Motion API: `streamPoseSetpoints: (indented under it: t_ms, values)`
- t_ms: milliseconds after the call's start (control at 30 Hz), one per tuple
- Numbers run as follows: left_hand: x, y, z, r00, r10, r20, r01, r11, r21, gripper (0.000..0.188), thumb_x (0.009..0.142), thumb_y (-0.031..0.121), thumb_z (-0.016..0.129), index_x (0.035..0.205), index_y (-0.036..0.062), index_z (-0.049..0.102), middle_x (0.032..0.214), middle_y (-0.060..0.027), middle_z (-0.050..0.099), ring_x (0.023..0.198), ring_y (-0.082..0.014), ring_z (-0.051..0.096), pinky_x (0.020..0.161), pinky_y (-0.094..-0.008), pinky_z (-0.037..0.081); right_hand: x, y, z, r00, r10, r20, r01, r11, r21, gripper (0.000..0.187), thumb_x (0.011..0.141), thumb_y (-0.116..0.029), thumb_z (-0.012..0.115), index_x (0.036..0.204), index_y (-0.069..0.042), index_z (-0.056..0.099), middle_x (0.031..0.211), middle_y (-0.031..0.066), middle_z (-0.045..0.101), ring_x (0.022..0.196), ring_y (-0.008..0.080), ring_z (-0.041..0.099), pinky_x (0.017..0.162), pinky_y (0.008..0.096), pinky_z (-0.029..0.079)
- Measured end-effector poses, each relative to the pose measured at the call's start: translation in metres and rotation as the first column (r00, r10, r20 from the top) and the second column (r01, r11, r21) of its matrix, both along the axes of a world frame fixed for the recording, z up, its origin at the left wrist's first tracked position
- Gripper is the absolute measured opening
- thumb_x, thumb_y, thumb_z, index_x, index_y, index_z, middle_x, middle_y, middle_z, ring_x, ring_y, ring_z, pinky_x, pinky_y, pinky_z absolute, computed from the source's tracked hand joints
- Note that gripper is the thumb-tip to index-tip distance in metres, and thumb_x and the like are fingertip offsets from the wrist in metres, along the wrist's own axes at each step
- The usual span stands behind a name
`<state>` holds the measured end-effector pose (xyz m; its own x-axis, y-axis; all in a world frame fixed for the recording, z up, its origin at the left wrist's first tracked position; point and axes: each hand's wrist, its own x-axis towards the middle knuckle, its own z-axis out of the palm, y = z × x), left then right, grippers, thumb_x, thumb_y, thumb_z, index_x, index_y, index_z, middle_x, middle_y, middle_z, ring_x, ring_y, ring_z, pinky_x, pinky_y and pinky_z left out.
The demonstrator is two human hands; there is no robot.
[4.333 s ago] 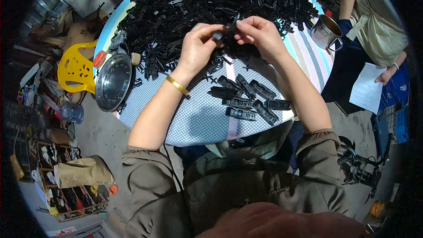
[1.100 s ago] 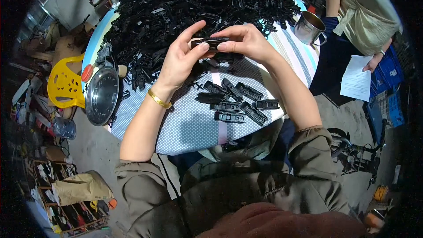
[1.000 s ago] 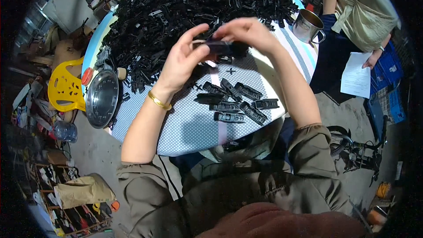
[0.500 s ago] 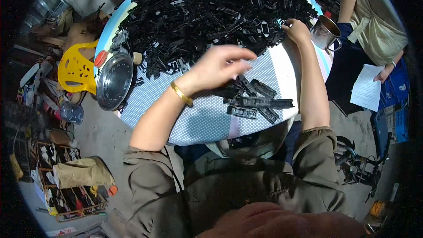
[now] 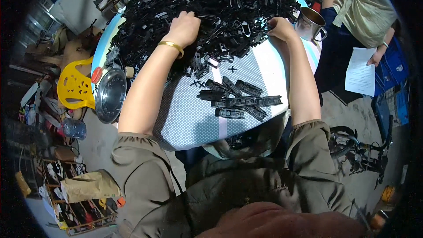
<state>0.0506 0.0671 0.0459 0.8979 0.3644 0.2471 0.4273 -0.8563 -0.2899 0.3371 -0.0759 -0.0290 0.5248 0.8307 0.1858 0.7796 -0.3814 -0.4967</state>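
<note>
A big heap of small black plastic pieces (image 5: 211, 4) covers the far part of the table. My left hand (image 5: 184, 27), a gold bangle at its wrist, reaches into the heap with curled fingers; the fingertips are partly hidden. At the heap's right edge, my right hand (image 5: 282, 29) has its fingers bent together on the pieces, and what they hold is too small to make out. Nearer to me lies a loose group of long, boat-shaped black pieces (image 5: 238, 101). Tiny plane-shaped black pieces (image 5: 232, 69) lie between that group and the heap.
A steel mug (image 5: 309, 24) stands right of my right hand. On the left edge are a shiny metal bowl (image 5: 110, 96) and a red lid (image 5: 96, 75), with a yellow plastic chair (image 5: 75, 83) beyond. Another person at right holds a paper sheet (image 5: 360, 71).
My left hand has moved from above the loose boat-shaped pieces, up and left into the heap. Tiny plane-shaped pieces now show on the cloth. My right hand stays at the heap's edge.
</note>
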Motion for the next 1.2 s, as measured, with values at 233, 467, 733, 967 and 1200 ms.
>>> streamPoseSetpoints:
  t_ms: [233,467,733,967,1200]
  values:
    - [-0.028,-0.002,-0.005,0.811,-0.078,0.58,0.104,0.995,-0.011,0.022,0.08,0.015,0.057,0.096,0.0015,0.06,0.085,-0.0132,0.057,0.075,-0.0275,0.057,0.066,-0.0374,0.045,-0.028,-0.002,0.023,0.995,-0.091,0.045,0.071,0.938,0.339,0.032,0.06,-0.009,0.066,0.092,-0.005,0.064,0.089,0.0139,0.063,0.083,0.0286,0.06,0.077,0.0347,0.047]
    - [-0.044,-0.065,-0.024,0.469,0.583,0.663,0.586,0.356,-0.728,0.026,0.087,0.019,0.053,0.101,-0.0029,0.057,0.071,-0.0052,0.058,0.05,-0.0071,0.053,0.041,-0.016,0.037,-0.095,0.005,0.04,0.894,0.442,-0.073,-0.326,0.754,0.57,0.025,0.073,-0.015,0.068,0.095,-0.004,0.063,0.08,0.0024,0.062,0.069,0.008,0.056,0.063,0.023,0.046]
    - [-0.046,-0.078,-0.025,0.57,0.687,0.45,0.715,-0.145,-0.684,0.028,0.088,0.012,0.049,0.106,-0.0096,0.049,0.095,-0.0168,0.058,0.085,-0.0224,0.061,0.074,-0.0245,0.053,-0.136,0.006,0.04,0.709,0.664,-0.239,-0.464,0.694,0.551,0.029,0.07,-0.015,0.069,0.095,-0.003,0.061,0.074,-0.0008,0.057,0.065,0.0055,0.05,0.058,0.0203,0.043]
    - [-0.049,-0.088,-0.033,0.691,0.524,0.499,0.689,-0.268,-0.673,0.035,0.088,0.003,0.042,0.122,-0.0053,0.039,0.104,-0.0108,0.053,0.084,-0.0109,0.056,0.075,-0.0191,0.05,-0.169,-0.004,0.048,0.671,0.581,0.461,-0.734,0.427,0.528,0.022,0.067,-0.006,0.068,0.085,0.0,0.058,0.085,0.0078,0.056,0.072,0.0184,0.059,0.064,0.026,0.048]
    - [-0.052,-0.082,-0.038,0.638,0.626,0.448,0.747,-0.363,-0.557,0.036,0.091,0.008,0.038,0.123,-0.0092,0.032,0.107,-0.0179,0.05,0.094,-0.0195,0.057,0.084,-0.0264,0.05,-0.173,-0.008,0.049,0.723,0.62,0.304,-0.669,0.521,0.529,0.024,0.066,-0.008,0.068,0.089,-0.004,0.063,0.087,0.0079,0.061,0.082,0.0231,0.06,0.068,0.0304,0.049]
